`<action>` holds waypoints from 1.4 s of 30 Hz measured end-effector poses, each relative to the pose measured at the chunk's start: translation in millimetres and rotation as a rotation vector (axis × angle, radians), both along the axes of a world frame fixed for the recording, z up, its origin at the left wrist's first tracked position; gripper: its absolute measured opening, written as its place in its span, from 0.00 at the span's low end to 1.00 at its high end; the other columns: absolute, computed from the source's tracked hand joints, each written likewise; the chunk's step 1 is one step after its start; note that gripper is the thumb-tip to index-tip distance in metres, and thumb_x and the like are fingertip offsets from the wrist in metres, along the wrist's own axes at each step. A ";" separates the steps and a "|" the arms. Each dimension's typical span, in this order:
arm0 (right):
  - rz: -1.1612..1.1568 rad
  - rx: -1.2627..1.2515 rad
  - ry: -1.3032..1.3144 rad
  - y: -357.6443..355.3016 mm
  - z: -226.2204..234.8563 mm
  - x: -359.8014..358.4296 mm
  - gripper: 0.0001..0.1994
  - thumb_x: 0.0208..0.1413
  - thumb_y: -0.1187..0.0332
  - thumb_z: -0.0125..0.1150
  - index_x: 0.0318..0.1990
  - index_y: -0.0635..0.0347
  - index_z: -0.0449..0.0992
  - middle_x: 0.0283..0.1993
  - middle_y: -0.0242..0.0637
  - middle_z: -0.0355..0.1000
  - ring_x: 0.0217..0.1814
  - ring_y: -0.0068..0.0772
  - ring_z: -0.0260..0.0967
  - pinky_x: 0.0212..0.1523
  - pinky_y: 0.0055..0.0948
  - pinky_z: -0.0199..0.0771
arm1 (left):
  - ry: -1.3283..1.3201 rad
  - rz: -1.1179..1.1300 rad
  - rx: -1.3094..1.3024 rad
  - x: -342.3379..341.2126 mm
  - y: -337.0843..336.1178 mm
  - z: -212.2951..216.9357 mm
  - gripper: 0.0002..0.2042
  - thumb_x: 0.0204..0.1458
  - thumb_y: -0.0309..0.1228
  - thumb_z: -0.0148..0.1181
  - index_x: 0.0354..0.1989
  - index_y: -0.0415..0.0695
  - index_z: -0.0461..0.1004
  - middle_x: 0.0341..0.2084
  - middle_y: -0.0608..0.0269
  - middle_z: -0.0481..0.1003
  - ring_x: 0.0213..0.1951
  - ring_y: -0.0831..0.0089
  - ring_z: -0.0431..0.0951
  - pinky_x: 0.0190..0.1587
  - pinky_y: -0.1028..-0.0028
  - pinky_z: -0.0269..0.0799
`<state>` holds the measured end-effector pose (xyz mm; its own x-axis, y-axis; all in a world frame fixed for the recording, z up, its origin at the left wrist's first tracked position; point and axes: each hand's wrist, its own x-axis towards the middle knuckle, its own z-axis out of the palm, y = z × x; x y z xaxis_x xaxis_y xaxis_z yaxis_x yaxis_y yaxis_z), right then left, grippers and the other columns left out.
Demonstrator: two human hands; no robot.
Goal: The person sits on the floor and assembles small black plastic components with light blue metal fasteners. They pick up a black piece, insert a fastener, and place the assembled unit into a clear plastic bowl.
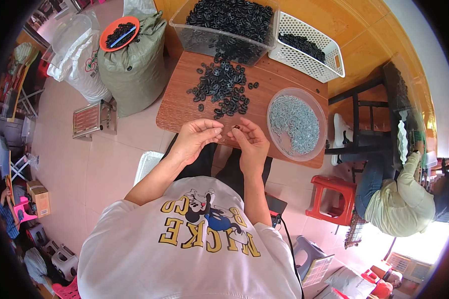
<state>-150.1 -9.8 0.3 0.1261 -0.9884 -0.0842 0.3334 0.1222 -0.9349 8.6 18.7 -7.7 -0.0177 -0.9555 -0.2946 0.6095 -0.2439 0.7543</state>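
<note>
hiding most of a tiny dark piece (237,128) between the fingertips (233,133), too small for telling its shape; fading into blur at the rim.

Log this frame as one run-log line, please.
left hand: pinched shut, contents hidden | right hand: pinches small black ring | black rings pile on wooden table | round tub of grey parts at right

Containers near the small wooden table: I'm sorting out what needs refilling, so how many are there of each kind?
Clear plastic bin of black parts: 1
White lattice basket: 1
Round clear bowl of grey metal pieces: 1
Orange dish on the green sack: 1
Total: 4

The left hand and right hand pinch a small part between them.
</note>
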 end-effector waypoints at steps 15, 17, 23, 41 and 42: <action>0.154 -0.006 0.099 6.0 7.8 -5.9 0.09 0.51 0.79 0.59 0.40 0.68 0.77 0.34 0.36 0.72 0.35 0.25 0.73 0.36 0.20 0.74 | -0.191 0.018 -0.174 -1.2 3.4 7.4 0.10 0.49 0.18 0.59 0.40 0.34 0.72 0.32 0.57 0.76 0.34 0.75 0.78 0.38 0.77 0.75; 0.156 -0.019 0.119 6.9 8.9 -5.5 0.09 0.51 0.79 0.59 0.40 0.67 0.77 0.33 0.35 0.72 0.33 0.24 0.72 0.35 0.19 0.73 | -0.206 0.018 -0.174 -1.6 4.0 7.1 0.10 0.49 0.19 0.59 0.40 0.34 0.72 0.32 0.57 0.76 0.34 0.75 0.78 0.38 0.77 0.75; 0.142 -0.059 0.194 7.4 11.7 -5.1 0.09 0.50 0.79 0.60 0.40 0.66 0.78 0.32 0.33 0.71 0.31 0.20 0.69 0.32 0.16 0.69 | -0.222 -0.010 -0.187 -0.6 3.7 8.4 0.10 0.49 0.19 0.59 0.40 0.34 0.72 0.32 0.58 0.76 0.34 0.75 0.77 0.39 0.78 0.74; 0.099 -0.140 0.357 14.0 13.1 -4.4 0.09 0.50 0.77 0.61 0.40 0.64 0.79 0.29 0.31 0.70 0.28 0.17 0.67 0.28 0.15 0.64 | -0.267 -0.007 -0.164 -3.4 7.8 11.2 0.08 0.48 0.19 0.60 0.38 0.35 0.74 0.30 0.60 0.77 0.31 0.77 0.77 0.36 0.79 0.73; 0.090 -0.159 0.395 15.5 15.7 -3.7 0.09 0.50 0.77 0.61 0.40 0.64 0.79 0.29 0.31 0.70 0.27 0.17 0.67 0.28 0.16 0.64 | -0.282 -0.003 -0.162 -3.5 8.4 10.5 0.08 0.48 0.19 0.60 0.38 0.35 0.74 0.29 0.60 0.77 0.31 0.77 0.77 0.36 0.79 0.73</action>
<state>-153.9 5.7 16.0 0.2012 -0.9795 0.0093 -0.0588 -0.0215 -0.9980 5.2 27.0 2.8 0.0399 -0.9904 -0.1326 0.3708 -0.1085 0.9223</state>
